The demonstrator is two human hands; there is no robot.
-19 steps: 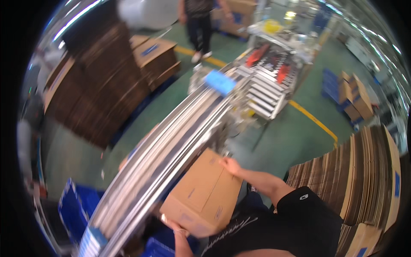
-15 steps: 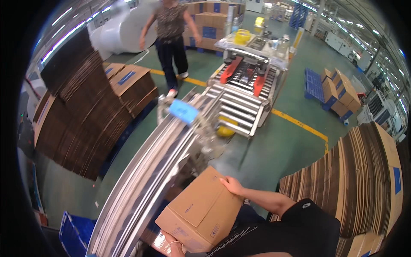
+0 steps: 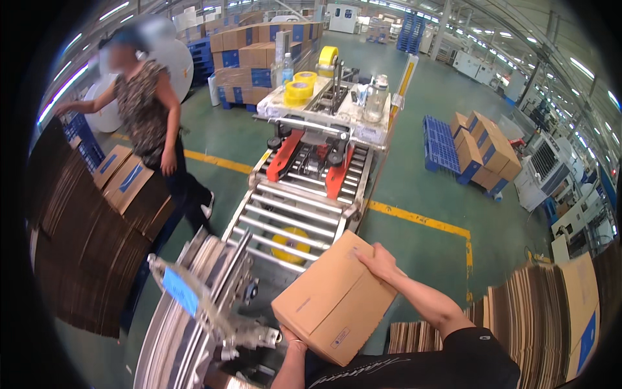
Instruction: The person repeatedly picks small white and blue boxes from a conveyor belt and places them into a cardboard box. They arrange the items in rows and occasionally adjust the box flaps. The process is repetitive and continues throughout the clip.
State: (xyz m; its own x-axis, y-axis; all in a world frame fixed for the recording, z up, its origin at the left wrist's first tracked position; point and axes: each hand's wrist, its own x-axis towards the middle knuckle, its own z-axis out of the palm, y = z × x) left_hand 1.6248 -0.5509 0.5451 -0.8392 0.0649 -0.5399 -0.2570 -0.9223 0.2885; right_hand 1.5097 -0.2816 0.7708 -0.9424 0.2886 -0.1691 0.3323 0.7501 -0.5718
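Observation:
A closed brown cardboard box (image 3: 334, 295) is held tilted in front of me between both hands. My right hand (image 3: 378, 261) grips its far right edge, thumb over the top. Low on the box's near left side is my left hand (image 3: 293, 340), its fingers mostly hidden beneath. Just beyond the box lies a roller conveyor (image 3: 288, 217) with bare metal rollers. It leads to a taping machine (image 3: 317, 165) with two red side guides. Left of the box stands a metal belt conveyor (image 3: 184, 324) with a blue label on its end bracket.
A co-worker (image 3: 152, 123) stands at the left near stacked flat cardboard (image 3: 84, 240). More flat cardboard (image 3: 525, 318) is stacked at right. Yellow tape rolls (image 3: 299, 91) and a glass jar (image 3: 376, 100) sit on the machine. Beyond, boxes (image 3: 489, 142) rest by a blue pallet (image 3: 440, 142).
Both hands have carried the box forward, away from the belt conveyor and close to the rollers. My view has shifted with it. The co-worker has moved left, one arm now stretched out.

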